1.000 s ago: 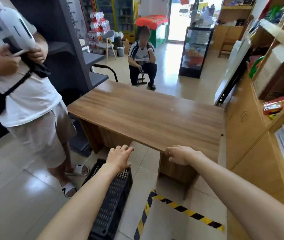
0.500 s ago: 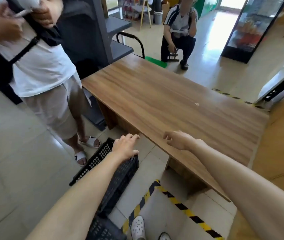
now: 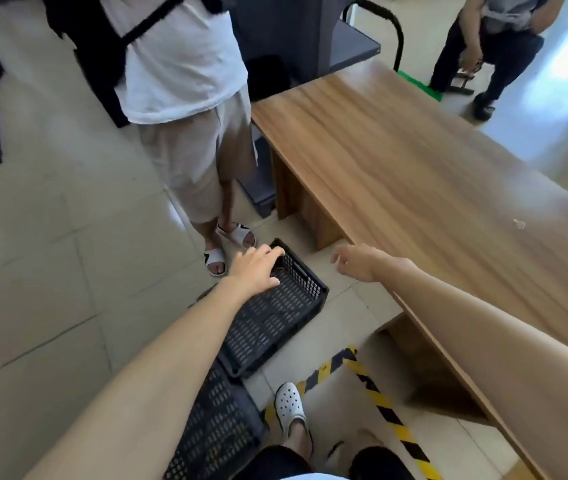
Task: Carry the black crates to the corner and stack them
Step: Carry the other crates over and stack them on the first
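Observation:
A black perforated plastic crate lies on the tiled floor beside the wooden table. A second black crate lies nearer to me, partly hidden by my left forearm. My left hand reaches down over the far rim of the first crate, fingers spread, holding nothing. My right hand hovers to the right of the crate, just in front of the table's edge, fingers loosely apart and empty.
A wooden table fills the right side. A person in white shirt and sandals stands just beyond the crate. Another person sits at the far right. Yellow-black tape marks the floor by my white shoe.
My view has tilted downward and I have leaned closer. Both hands have dropped toward the floor, the left now over the crate's far rim. The second crate has come into view.

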{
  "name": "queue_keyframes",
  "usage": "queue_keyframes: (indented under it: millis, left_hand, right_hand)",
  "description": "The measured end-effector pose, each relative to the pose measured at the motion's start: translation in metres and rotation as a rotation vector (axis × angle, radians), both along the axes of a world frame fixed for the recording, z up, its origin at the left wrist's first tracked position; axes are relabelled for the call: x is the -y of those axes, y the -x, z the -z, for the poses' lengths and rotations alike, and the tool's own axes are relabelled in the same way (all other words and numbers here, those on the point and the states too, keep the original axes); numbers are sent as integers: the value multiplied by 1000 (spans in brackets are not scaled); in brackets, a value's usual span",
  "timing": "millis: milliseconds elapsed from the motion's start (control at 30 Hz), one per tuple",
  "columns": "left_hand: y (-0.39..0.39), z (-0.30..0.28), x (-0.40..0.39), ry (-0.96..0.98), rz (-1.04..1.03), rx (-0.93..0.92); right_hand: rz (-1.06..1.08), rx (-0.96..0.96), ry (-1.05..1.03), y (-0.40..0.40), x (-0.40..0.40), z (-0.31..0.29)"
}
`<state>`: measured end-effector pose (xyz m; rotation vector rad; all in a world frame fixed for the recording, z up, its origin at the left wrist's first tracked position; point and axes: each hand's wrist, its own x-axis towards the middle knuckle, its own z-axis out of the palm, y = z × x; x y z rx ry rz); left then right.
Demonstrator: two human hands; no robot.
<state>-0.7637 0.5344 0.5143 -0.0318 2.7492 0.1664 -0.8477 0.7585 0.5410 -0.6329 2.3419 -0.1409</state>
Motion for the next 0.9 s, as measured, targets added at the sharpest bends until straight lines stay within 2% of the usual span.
queue_keyframes:
  millis: [100, 267, 500, 767, 900]
  left_hand:
    - [-24, 27, 13, -18, -60, 91]
    - [-71, 77, 15, -62, -168, 250]
    - [-109, 149, 6, -124, -335, 392]
    - [-105, 252, 5, -177, -526, 474]
    - [-108, 315, 1, -235, -557, 518]
  right_hand:
    - [-111, 61, 6, -6, 25, 24]
    - [-259, 185, -106, -13, 38, 84]
    - [-443, 229, -235, -1, 47, 167]
    - [-523, 240, -280, 25, 63, 272]
    - [-538, 263, -298, 26, 62, 335]
